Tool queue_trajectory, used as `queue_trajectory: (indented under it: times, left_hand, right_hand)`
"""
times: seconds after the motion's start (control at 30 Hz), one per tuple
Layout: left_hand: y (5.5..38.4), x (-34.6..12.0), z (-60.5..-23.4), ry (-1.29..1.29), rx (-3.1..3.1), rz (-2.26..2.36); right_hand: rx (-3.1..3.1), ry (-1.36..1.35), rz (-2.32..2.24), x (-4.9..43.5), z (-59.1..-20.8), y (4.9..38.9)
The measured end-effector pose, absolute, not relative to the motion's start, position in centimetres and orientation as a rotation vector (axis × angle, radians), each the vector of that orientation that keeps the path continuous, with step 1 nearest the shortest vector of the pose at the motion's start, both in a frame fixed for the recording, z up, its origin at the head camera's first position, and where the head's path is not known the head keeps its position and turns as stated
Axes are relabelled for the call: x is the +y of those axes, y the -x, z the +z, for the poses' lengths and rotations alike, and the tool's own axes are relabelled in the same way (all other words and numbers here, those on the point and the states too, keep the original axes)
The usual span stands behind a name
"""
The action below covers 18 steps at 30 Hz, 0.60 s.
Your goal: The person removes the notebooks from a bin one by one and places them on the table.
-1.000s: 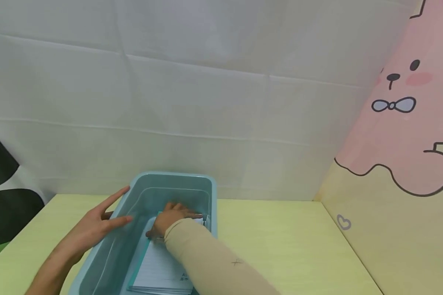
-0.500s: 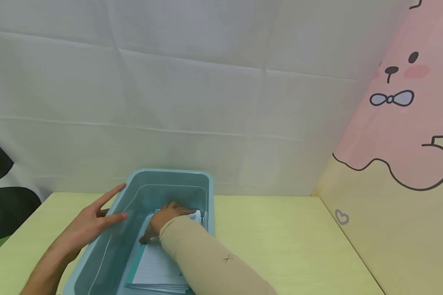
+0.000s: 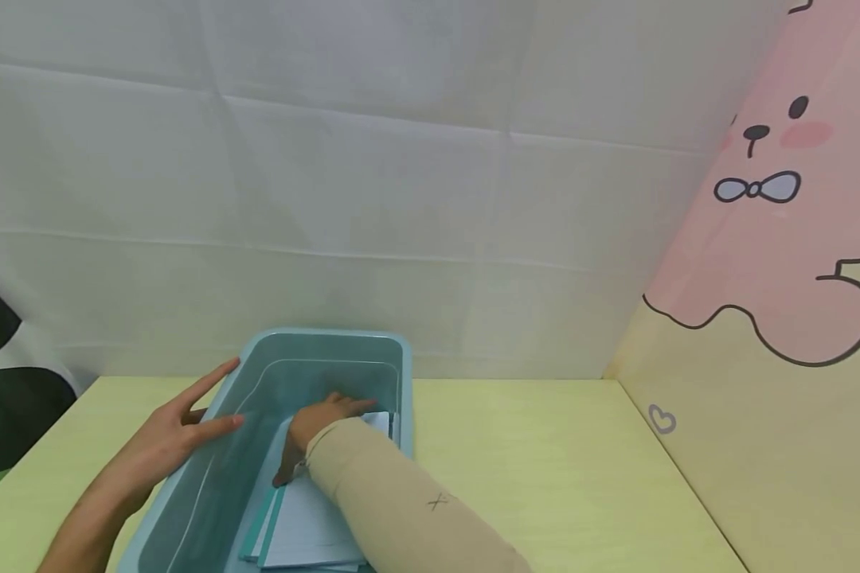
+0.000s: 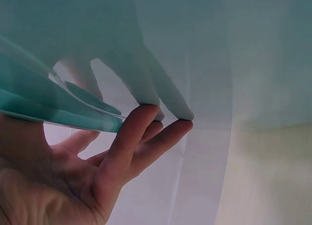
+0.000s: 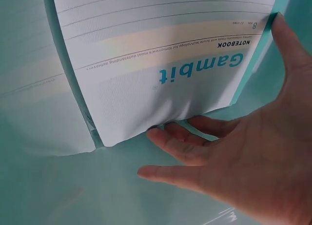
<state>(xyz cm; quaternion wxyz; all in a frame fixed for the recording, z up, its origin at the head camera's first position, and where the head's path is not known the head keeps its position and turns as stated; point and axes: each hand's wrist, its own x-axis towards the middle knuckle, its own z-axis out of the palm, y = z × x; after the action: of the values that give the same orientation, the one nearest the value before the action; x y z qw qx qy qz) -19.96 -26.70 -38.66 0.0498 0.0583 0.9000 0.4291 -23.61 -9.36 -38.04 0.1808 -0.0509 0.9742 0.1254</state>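
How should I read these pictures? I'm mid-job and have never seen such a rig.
There's no machine: these are one person's bare hands. The widest picture comes from a head-worn camera looking forward and down; the other two come from cameras on each wrist. On the yellow-green table stands a blue-green bin with notebooks lying inside. The left hand touches the bin's side wall. The right hand touches the edges of the Gambit notebook; whether it grips it, I can't tell.

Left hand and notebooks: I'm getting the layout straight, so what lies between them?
In the head view, between the left hand and the notebooks lie a side wall and bare floor of the blue bin.
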Motion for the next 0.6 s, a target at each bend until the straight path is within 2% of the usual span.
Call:
queue_trajectory:
  times: [0.43, 0.6]
  left_hand:
    - [20.06, -26.49, -38.73, -0.169, 2.730, 1.311]
    - [19.79, -26.43, -38.64, -0.159, 2.733, 1.318]
  right_hand:
    - [2.700, 0.070, 0.326, -9.92, -38.03, 24.48]
    - [2.731, 0.144, 0.309, -9.66, -38.01, 24.23]
